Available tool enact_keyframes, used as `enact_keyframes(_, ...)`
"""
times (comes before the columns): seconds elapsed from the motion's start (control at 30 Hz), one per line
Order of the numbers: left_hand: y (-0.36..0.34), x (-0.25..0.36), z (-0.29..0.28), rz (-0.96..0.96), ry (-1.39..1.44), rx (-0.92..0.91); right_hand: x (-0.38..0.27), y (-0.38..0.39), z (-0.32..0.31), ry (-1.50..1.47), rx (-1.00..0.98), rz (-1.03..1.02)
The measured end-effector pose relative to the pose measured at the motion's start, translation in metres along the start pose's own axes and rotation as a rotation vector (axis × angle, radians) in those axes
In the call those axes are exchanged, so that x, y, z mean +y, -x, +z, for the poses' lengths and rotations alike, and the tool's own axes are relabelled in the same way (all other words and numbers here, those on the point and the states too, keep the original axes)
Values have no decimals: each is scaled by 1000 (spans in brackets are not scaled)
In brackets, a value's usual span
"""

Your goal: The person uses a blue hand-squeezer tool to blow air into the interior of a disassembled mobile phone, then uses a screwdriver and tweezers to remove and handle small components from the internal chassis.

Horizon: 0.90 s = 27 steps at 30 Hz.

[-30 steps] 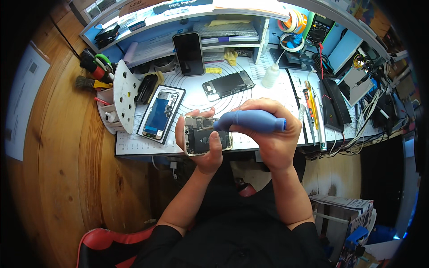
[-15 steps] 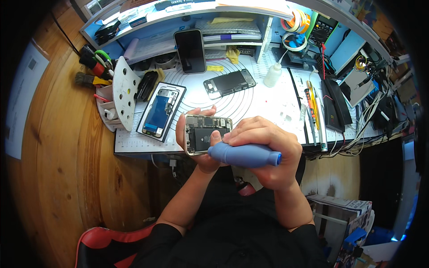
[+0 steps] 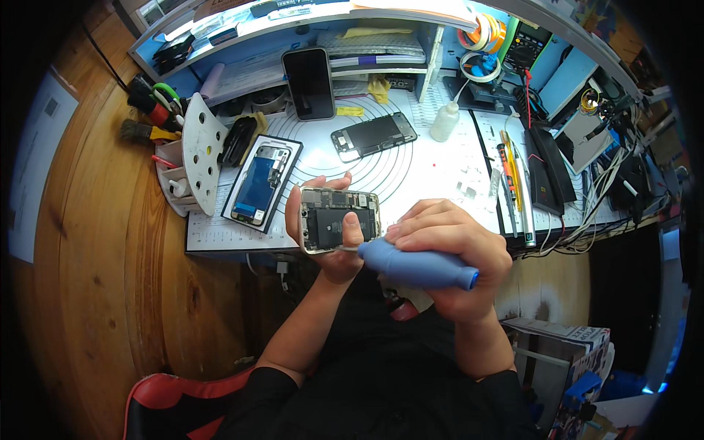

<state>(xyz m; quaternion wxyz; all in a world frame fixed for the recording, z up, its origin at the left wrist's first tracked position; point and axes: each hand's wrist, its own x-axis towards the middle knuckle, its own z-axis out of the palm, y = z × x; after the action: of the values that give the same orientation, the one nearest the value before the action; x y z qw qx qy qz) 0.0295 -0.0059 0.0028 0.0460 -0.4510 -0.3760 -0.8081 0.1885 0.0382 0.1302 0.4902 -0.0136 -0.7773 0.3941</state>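
Opened phone (image 3: 323,220), internals facing up, is held over the near edge of the white mat (image 3: 414,180). Left hand (image 3: 339,268) clasps it between thumb and fingers. Right hand (image 3: 469,249) curls round a blue squeeze blower (image 3: 414,264), nozzle at the phone's near edge; contact I cannot tell. Beyond: dark screen panel (image 3: 374,137), dropper bottle (image 3: 444,123) to its right.

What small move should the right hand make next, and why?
Probably nudge the blue bulb blower slightly forward, bringing its thin nozzle over the open phone: the right hand grips the blower, the nozzle is near the phone's closest edge, and the left hand holds the phone, insides facing up.
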Motion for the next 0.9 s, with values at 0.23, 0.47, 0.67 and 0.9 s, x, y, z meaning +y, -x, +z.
enact_keyframes(0.23,-2,1,-2,32,-42,-48,11,0,-4,83,70,-68)
enact_keyframes(0.47,-2,1,-3,16,-57,-35,2,6,1,-54,288,209)
enact_keyframes(0.67,0,-3,-2,6,7,-7,4,18,-2,-248,416,388)
enact_keyframes(0.9,0,-3,1,-14,16,23,18,40,-15,-121,159,425)
